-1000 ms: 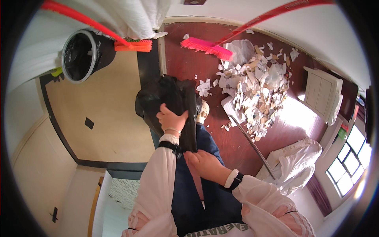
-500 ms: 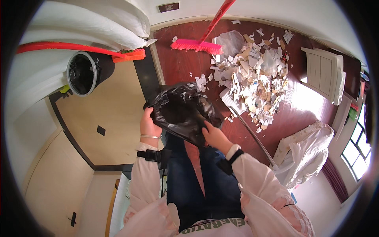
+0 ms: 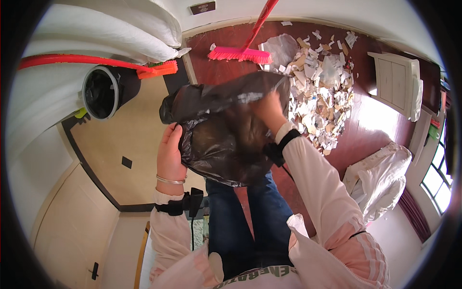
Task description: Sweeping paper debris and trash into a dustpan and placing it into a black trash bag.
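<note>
Head: black bag [image 3: 219, 149] (crinkly plastic)

Black plastic bag [image 3: 219, 142]: thin, glossy, creased, spread wide, held mid-air.

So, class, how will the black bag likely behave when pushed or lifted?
The black bag would probably be floppy, since it creases and folds beside the left hand gripping its edge. It is likely light for its size, as the plastic looks thin. Its shiny patches suggest it could feel slippery.
</note>
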### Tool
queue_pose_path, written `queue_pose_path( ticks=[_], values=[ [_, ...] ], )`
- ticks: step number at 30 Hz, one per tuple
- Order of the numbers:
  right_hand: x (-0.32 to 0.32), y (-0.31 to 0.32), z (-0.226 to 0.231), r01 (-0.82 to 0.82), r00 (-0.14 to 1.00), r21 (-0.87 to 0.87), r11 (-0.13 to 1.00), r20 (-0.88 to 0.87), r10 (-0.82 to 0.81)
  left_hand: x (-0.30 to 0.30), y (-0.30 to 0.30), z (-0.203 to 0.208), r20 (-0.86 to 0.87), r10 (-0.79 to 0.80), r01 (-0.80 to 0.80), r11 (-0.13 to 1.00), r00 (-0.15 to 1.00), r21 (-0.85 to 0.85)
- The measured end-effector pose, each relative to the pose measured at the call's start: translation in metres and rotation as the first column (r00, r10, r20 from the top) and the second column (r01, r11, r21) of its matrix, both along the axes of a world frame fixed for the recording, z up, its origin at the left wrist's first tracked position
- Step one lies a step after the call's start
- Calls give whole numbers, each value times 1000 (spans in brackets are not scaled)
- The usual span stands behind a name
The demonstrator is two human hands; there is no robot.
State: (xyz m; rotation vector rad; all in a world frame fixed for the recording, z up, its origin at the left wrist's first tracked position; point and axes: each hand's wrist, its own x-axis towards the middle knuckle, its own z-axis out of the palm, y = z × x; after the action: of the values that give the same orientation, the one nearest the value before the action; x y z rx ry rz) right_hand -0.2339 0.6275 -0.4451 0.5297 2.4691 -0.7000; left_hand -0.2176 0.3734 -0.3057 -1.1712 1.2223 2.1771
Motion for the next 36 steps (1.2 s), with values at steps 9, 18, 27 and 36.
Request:
queue_pose_path(
  ticks=[9,18,27,36],
  values=[
    [-9,-29,26,-445,846,-92,891,-371,384,4,-13,-56,7,68,-65,979,998,-193],
    [72,-92,25,-485,681,-545,684,255,686,24,-23,-133,73,51,-22,935,996,-355],
    [196,-26,52,679,687,-579,452,282,-670,55,-15,-158,215,-240,305,884,947,-354],
    [271,117,102,765,-48,-643,5,-64,-997,78,6,-132,260,-392,456,849,882,-268]
  ],
)
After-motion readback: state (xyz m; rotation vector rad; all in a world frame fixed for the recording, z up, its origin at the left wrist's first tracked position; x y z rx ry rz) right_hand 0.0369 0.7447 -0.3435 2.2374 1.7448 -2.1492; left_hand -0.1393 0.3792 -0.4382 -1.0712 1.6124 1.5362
